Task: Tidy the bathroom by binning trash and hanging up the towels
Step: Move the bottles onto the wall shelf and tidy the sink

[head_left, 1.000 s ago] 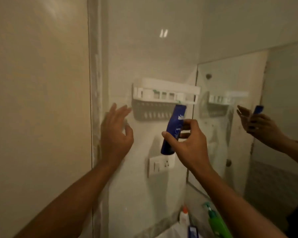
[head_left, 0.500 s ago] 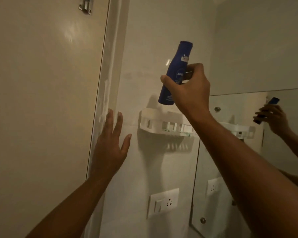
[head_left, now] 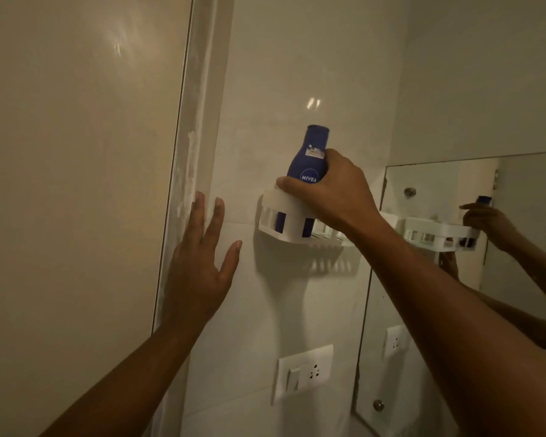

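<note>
Location: a home bathroom. Glossy wall tiles (head_left: 297,74) fill the frame centre. A white shelf (head_left: 284,222), mirror (head_left: 438,310) at right, and socket (head_left: 306,370) below confirm it.

Dark blue Nivea bottle (head_left: 309,159), upright, cap up, base seated inside left end of white slotted wall shelf (head_left: 273,216); lower body gripped by right hand (head_left: 331,190).

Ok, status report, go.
Right hand grips blue bottle, bottle standing in white wall shelf. Left hand flat, open, on wall. Nothing in the way.
</note>
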Demonstrator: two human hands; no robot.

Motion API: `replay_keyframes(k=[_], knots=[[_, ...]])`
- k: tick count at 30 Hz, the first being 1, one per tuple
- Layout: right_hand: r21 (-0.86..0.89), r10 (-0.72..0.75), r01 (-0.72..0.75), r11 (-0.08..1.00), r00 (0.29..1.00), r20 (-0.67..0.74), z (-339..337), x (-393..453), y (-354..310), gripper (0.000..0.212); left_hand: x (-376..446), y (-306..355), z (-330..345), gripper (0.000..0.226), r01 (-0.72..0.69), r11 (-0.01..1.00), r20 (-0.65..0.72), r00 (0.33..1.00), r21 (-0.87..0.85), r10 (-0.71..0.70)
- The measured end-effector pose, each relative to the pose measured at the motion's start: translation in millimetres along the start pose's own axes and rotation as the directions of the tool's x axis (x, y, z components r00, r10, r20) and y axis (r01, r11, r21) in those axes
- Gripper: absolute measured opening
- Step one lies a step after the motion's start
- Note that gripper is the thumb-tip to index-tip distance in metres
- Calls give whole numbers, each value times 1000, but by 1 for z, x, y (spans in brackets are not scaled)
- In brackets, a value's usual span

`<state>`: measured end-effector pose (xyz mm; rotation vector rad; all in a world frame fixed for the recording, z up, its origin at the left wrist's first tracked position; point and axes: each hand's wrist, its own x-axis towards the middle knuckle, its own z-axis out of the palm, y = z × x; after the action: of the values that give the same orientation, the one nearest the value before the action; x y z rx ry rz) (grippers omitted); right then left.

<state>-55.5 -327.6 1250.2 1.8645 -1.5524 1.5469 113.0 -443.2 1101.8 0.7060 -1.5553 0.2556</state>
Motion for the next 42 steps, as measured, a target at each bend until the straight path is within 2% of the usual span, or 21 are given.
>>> replay_keyframes(k=[6,9,15,17,19,22,25,28,30,32,36,39,41,42], knots=[[172,49,-91,981,971,236,-13,8,7,35,-1,2,0,72,-9,1000,-15,1000,-28,9],[206,4,-83,975,934,357,-25,11,10,39,-1,2,0,73,-6,999,-13,1000,-33,6],[237,-8,-183,954,776,631,-48,34,18,41,-1,4,-1,72,-9,999,-18,1000,-36,8],[220,-1,-209,953,723,691,-49,40,17,40,-1,4,-2,72,-11,999,-19,1000,-40,11],[206,8,-222,953,698,716,-48,42,17,43,-1,4,-2,72,-6,999,-17,1000,-39,6],[207,0,-203,957,714,700,-45,43,21,56,-1,4,-2,72,7,999,-15,1000,-36,-8],[300,-32,-223,928,752,658,-53,42,26,67,-1,4,-3,71,16,999,-5,1000,-36,-16],[404,-26,-219,888,853,521,-65,31,33,87,-4,3,-3,69,3,999,1,1000,-40,-3],[420,-24,-134,897,936,350,-65,12,41,77,-5,4,-1,67,0,999,2,1000,-40,0],[395,-19,-41,918,989,147,-62,-19,53,63,-13,9,2,62,22,999,-8,1000,-39,-22],[364,19,14,931,996,-86,-55,-114,84,44,-78,31,5,62,108,994,-40,993,-31,-109],[349,173,-118,930,976,-129,-33,-212,122,28,-160,52,14,65,114,987,78,991,-112,-106],[348,312,-270,898,947,-72,-14,-276,147,23,-213,65,32,65,129,966,275,959,-222,-65],[332,410,-370,868,910,-57,-11,-316,159,24,-244,76,42,64,164,949,400,916,-270,-45]])
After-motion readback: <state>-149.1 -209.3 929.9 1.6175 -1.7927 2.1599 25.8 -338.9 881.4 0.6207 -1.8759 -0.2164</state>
